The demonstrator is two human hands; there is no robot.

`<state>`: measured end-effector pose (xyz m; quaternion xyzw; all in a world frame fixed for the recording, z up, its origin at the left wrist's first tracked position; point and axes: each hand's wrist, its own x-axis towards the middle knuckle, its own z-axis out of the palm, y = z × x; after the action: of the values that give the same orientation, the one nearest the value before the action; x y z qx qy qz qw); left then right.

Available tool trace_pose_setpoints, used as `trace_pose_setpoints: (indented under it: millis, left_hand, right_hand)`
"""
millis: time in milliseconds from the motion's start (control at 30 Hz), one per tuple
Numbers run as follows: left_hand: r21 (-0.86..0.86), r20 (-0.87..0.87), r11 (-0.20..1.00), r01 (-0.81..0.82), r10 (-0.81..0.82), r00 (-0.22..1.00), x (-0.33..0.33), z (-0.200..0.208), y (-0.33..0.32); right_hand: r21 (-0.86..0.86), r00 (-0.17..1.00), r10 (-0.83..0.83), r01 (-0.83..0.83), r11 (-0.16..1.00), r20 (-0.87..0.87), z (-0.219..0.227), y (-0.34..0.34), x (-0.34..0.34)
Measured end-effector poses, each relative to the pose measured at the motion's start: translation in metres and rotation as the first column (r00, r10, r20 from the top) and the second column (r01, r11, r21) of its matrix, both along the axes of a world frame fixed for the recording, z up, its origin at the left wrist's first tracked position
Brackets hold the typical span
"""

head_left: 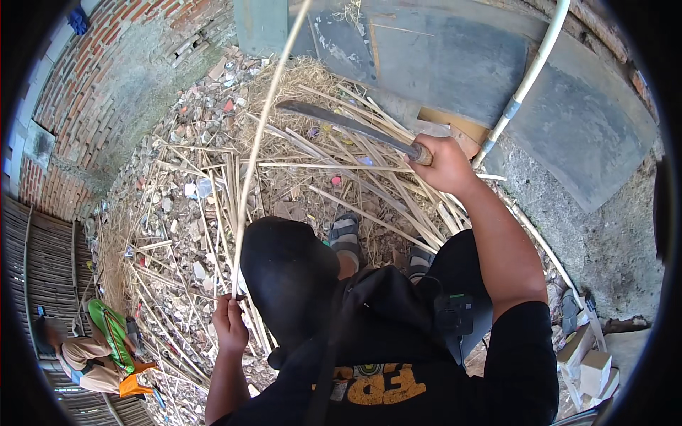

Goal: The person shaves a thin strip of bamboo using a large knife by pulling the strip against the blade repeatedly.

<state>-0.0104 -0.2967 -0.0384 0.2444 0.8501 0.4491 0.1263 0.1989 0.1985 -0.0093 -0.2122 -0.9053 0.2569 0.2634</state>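
Right hand: the right hand (444, 165) is raised in front of the body, fingers wrapped tight round the wooden handle of a machete (348, 124)
Machete: its long dark blade runs up and to the left from the fist, held above the littered ground, the tip over a clump of dry straw
Left hand: the left hand (231, 323) sits low at the person's left side, fingers pinched shut on the lower end of a bamboo strip (259, 138)
Bamboo strip: thin and pale, it rises from the left hand in a long gentle curve to the top edge of the view, passing just left of the blade's tip; whether the two touch cannot be told
Hands together: well apart, one high on the right, one low on the left
Ground: a thick scatter of split bamboo offcuts (213, 234), straw and rubble covers the earth ahead of two sandalled feet (346, 238)
Surroundings: a brick wall (92, 78) curves along the left, a white pipe (529, 78) slants across grey slabs at upper right, and small cardboard boxes (590, 366) lie at lower right
Bystander: a second person (89, 355) in tan clothes crouches at lower left beside a green and orange bag
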Motion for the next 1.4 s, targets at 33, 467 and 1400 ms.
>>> trace_pose_setpoints:
  millis: [33,467,1400]
  left_hand:
    - [-0.032,0.006,0.999,0.016,-0.016,1.0,0.001,0.0,0.0]
    - [-0.317,-0.301,0.943,0.101,-0.2,0.932,0.036,0.009,0.011]
    - [-0.35,-0.44,0.931,0.107,-0.264,0.858,0.028,-0.009,0.005]
  right_hand:
    - [0.008,1.0,0.004,-0.004,1.0,0.008,-0.001,0.0,0.0]
    - [0.114,0.962,0.143,-0.173,0.978,0.234,0.003,-0.018,-0.006]
    - [0.055,0.969,0.045,-0.06,0.997,0.243,-0.009,0.0,-0.009]
